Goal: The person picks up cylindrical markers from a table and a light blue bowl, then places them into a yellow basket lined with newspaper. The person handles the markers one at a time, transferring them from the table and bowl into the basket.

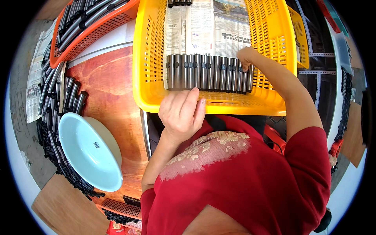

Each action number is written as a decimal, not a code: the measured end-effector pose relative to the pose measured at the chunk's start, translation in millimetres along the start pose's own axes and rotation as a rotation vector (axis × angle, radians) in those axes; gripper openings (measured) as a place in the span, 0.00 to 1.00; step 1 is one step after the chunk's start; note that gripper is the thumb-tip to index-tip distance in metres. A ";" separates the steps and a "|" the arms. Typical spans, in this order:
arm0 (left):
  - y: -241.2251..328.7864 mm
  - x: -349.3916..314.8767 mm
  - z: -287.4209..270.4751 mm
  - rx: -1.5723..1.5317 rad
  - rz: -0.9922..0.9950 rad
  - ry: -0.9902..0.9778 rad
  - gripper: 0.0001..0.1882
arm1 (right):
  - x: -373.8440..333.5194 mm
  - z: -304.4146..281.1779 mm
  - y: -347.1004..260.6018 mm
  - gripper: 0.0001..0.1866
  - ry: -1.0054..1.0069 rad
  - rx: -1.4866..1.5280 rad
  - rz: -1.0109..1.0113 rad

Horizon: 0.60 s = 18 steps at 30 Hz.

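Note:
In the yellow plastic basket (pixel 215 108) a row of dark, shiny metal tubes (pixel 203 72) stands side by side on newspaper (pixel 201 39). My right hand (pixel 247 56) reaches in over the row's right end, its fingers closed at the upper part of a tube there. The fingertips are partly hidden behind the hand. At the basket's near rim is my left hand (pixel 182 113), fingers curled in, close below the tubes. What it holds, if anything, is out of sight. More tubes (pixel 180 2) lie at the basket's far left.
Left of the basket, an orange basket (pixel 98 33) holds longer dark tubes. A pale blue basin (pixel 88 150) sits tilted on the reddish wooden table (pixel 113 90), beside a heap of loose tubes (pixel 72 96). Another yellow basket (pixel 299 37) stands to the right.

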<state>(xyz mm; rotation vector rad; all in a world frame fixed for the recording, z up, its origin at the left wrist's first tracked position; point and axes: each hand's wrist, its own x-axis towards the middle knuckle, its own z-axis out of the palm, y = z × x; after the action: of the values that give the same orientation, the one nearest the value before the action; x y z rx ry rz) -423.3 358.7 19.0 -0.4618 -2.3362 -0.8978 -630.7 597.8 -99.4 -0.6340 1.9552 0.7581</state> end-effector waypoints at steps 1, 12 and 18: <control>-0.1 0.3 0.8 -0.004 0.004 -0.002 0.15 | 7.5 -4.0 -1.1 0.25 -0.002 0.104 0.003; 2.2 1.2 1.5 0.025 -0.024 -0.059 0.14 | 9.8 -9.0 -81.7 0.61 0.529 0.142 -0.328; 4.4 2.9 2.7 0.050 -0.015 -0.069 0.14 | 18.0 -3.8 -84.4 0.61 0.560 0.250 -0.358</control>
<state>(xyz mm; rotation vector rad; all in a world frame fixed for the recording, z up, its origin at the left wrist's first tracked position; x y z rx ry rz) -424.3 364.0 21.4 -0.4613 -2.4217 -0.8409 -582.6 535.5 -135.2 -1.0865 2.2919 0.1080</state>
